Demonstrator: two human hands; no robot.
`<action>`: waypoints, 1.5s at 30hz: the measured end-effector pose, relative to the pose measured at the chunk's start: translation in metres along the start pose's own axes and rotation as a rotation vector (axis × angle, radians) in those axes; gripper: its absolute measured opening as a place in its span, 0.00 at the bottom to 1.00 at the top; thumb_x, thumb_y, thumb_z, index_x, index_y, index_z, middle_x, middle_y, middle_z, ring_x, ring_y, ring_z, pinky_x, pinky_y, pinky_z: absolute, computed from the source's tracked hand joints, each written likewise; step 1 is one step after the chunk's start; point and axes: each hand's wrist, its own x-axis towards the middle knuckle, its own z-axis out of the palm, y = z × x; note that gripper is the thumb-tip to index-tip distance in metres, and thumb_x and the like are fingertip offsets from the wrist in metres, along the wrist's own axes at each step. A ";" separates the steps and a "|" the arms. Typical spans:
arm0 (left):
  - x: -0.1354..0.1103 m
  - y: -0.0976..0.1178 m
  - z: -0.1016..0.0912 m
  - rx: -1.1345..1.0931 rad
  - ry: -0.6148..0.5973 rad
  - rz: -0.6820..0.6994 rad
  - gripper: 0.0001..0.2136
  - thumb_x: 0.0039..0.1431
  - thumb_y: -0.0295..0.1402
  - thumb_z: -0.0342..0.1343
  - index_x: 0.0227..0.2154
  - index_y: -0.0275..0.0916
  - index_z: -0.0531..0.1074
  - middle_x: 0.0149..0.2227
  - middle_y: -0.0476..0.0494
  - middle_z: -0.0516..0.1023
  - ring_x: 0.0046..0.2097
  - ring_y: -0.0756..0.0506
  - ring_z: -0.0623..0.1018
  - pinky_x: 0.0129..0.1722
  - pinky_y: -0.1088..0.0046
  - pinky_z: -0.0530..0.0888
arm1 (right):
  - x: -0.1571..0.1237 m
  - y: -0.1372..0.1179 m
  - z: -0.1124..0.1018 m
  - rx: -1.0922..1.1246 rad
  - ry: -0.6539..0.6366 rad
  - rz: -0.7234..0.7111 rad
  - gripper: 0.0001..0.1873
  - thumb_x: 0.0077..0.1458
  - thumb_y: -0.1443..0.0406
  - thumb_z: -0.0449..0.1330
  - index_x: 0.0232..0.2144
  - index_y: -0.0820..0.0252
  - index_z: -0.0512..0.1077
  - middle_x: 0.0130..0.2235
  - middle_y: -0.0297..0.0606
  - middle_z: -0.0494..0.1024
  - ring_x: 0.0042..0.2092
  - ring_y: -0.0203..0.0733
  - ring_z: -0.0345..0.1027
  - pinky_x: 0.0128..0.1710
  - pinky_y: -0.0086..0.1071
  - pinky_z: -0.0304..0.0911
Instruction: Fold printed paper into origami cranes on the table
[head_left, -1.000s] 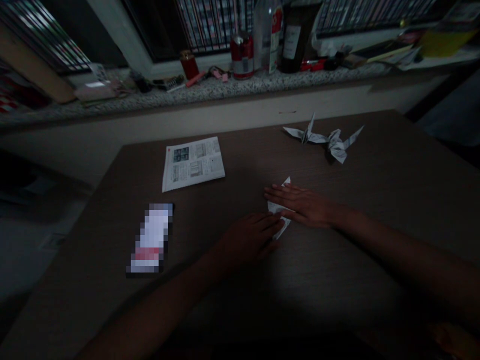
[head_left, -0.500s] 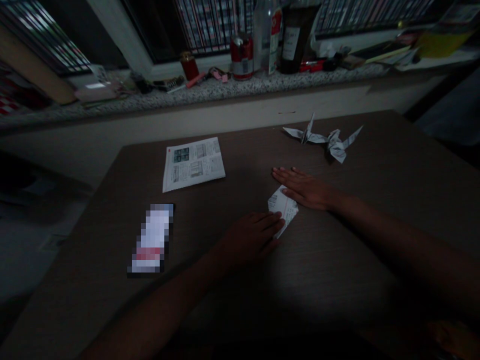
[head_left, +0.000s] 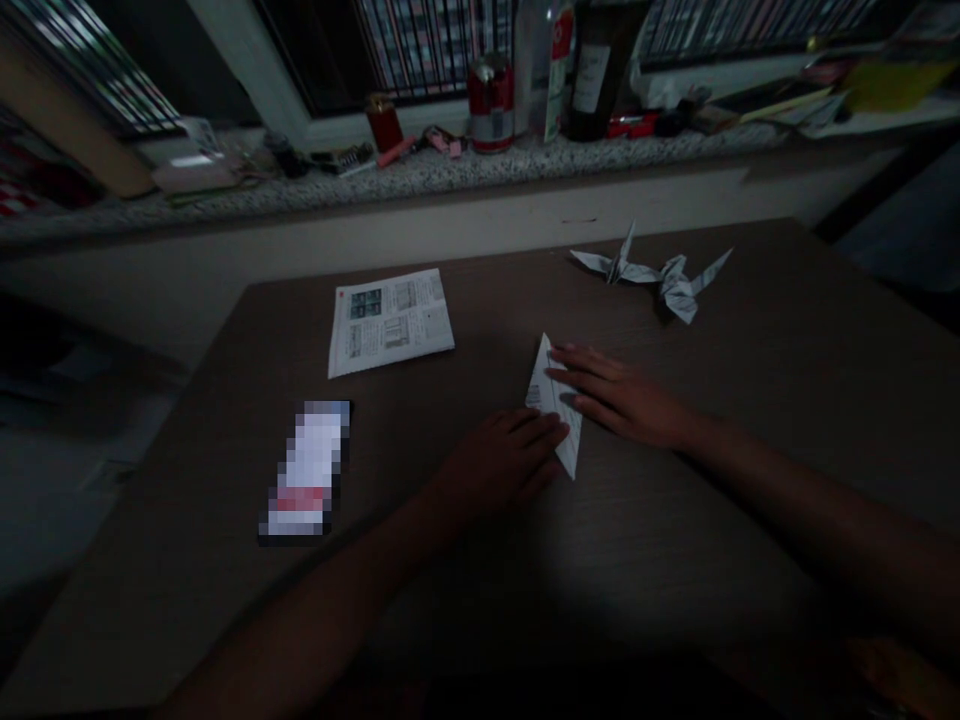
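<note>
A small piece of folded printed paper (head_left: 553, 398) lies on the table, long and narrow with a point at each end. My left hand (head_left: 512, 452) rests on its lower left part, palm down, fingers stretched out over the paper. From the other side, my right hand (head_left: 619, 395) lies flat with its fingers spread along the right edge of the paper. Neither hand grips it. The fingers cover parts of both paper edges.
Two folded paper cranes (head_left: 616, 268) sit at the back right of the table (head_left: 465, 580). A folded newspaper sheet (head_left: 394, 322) lies at the back left, with a phone (head_left: 307, 470) in front of it. Bottles and a red can (head_left: 491, 105) stand on the windowsill (head_left: 420, 180).
The paper has gone from a wider, many-sided shape to a narrow pointed one, its right side folded over. My right hand has shifted slightly down and right; my left hand stays nearly in place.
</note>
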 end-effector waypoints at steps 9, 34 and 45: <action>-0.006 -0.008 -0.008 0.003 -0.053 0.070 0.19 0.76 0.38 0.47 0.63 0.38 0.69 0.65 0.39 0.70 0.66 0.38 0.69 0.65 0.55 0.67 | -0.007 -0.014 0.018 0.061 -0.024 0.056 0.25 0.72 0.60 0.52 0.68 0.50 0.63 0.72 0.42 0.61 0.72 0.52 0.54 0.69 0.55 0.55; -0.027 0.010 -0.009 -0.082 -0.132 0.073 0.24 0.72 0.42 0.54 0.68 0.53 0.62 0.76 0.37 0.44 0.75 0.31 0.51 0.70 0.45 0.59 | -0.004 -0.016 0.021 -0.024 -0.001 0.078 0.26 0.72 0.57 0.51 0.68 0.51 0.62 0.69 0.47 0.65 0.70 0.53 0.58 0.67 0.55 0.58; -0.019 -0.001 -0.016 0.016 -0.105 -0.015 0.26 0.74 0.46 0.48 0.69 0.43 0.60 0.67 0.35 0.68 0.68 0.36 0.66 0.69 0.48 0.60 | -0.005 -0.015 0.017 0.082 0.048 0.061 0.26 0.72 0.59 0.50 0.69 0.51 0.60 0.66 0.46 0.70 0.67 0.52 0.63 0.66 0.54 0.60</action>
